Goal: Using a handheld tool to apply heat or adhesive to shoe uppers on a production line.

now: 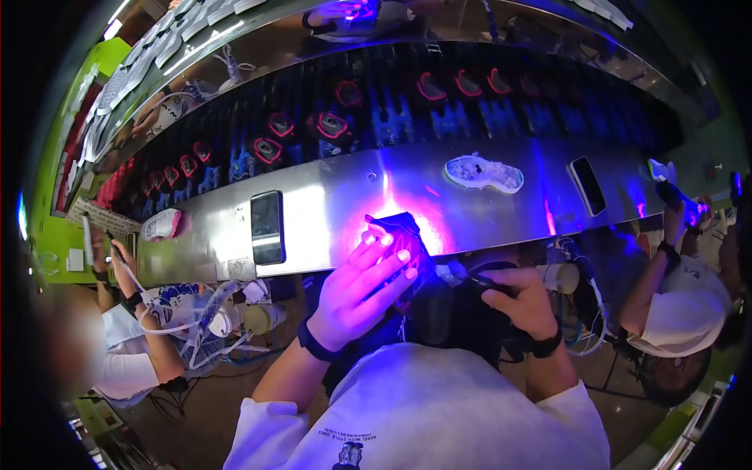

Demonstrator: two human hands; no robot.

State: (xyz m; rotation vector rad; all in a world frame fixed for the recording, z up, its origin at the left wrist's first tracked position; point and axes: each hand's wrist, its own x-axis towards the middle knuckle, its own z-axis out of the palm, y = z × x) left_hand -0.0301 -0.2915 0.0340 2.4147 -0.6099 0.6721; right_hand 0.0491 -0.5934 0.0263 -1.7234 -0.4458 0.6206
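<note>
Dark shoe (415, 241) being gripped by the left hand (356, 298)!
A tool (479, 279) is pinched by the right hand (526, 301); nearby pot (560, 279), contents hidden.

A fisheye view looks down from head height, close over the hands (356, 294), facing a table (501, 223).

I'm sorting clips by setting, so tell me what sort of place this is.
Probably a shoe workshop or factory line: a long metal bench carries a white, sole-shaped piece, and other people are at work stations on either side.
</note>
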